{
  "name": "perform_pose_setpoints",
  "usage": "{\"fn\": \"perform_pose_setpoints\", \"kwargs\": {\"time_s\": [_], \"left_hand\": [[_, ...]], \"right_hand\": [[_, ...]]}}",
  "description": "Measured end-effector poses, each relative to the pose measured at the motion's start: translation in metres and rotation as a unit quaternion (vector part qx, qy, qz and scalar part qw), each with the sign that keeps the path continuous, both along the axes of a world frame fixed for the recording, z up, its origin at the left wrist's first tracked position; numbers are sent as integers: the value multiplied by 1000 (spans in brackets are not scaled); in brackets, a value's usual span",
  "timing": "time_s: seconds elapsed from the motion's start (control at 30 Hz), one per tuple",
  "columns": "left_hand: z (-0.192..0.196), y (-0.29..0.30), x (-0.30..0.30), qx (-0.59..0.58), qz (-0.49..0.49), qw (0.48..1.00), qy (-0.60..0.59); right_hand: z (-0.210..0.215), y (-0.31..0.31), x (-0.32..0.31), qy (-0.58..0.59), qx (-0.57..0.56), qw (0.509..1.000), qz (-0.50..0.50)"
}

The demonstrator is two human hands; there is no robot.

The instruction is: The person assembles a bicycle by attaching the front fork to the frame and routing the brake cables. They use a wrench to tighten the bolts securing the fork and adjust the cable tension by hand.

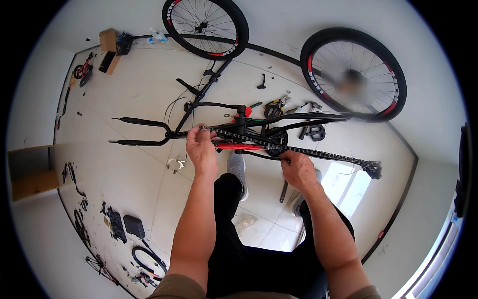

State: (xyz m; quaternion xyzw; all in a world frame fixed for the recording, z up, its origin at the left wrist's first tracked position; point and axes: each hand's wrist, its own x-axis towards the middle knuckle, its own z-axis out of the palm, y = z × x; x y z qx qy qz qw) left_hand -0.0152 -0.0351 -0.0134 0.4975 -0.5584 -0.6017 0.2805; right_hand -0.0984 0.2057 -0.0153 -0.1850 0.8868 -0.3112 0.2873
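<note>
A black and red bicycle frame (239, 146) lies across the middle, its fork (144, 142) to the left. A bicycle chain (318, 151) stretches along it from my left hand to the rear derailleur (372, 169) at right. My left hand (201, 149) is closed at the frame's front part, thumb and fingers pinching the chain's end. My right hand (298, 169) is closed just below the chain, its fingertips by a black tube beside the chainring (278, 139). Whatever lies between those fingers is hidden.
Two wheels (311, 45) lean at the far wall. The handlebar (191, 99) joins the frame's front. Beyond the frame lie a hammer (313, 105), a pedal (316, 132) and a crank arm (262, 81). Several loose parts and a saddle (133, 225) are spread at left.
</note>
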Motion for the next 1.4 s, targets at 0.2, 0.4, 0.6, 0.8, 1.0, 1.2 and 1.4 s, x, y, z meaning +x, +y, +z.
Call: {"fn": "perform_pose_setpoints", "kwargs": {"time_s": [0.2, 0.4, 0.6, 0.8, 1.0, 1.2, 1.4], "left_hand": [[17, 16, -5, -110, -80, 991, -11], [31, 35, -14, -177, -139, 969, 102], [39, 40, -16, -139, -141, 963, 185], [30, 29, -20, -255, -103, 952, 133], [26, 34, -22, -208, -156, 956, 134], [22, 31, -16, -164, -178, 965, 103], [24, 34, -7, -155, -165, 972, 61]], "right_hand": [[1, -1, 0, -11, 8, 1000, 3], [10, -2, -1, -18, 26, 999, 11], [15, 0, -2, -6, 1, 1000, 18], [16, -3, -5, -9, 1, 1000, 23], [18, -5, -5, -7, -6, 1000, 6], [3, -10, -3, -21, -80, 995, -49], [37, -5, -16, -431, -304, 811, -253]]}}
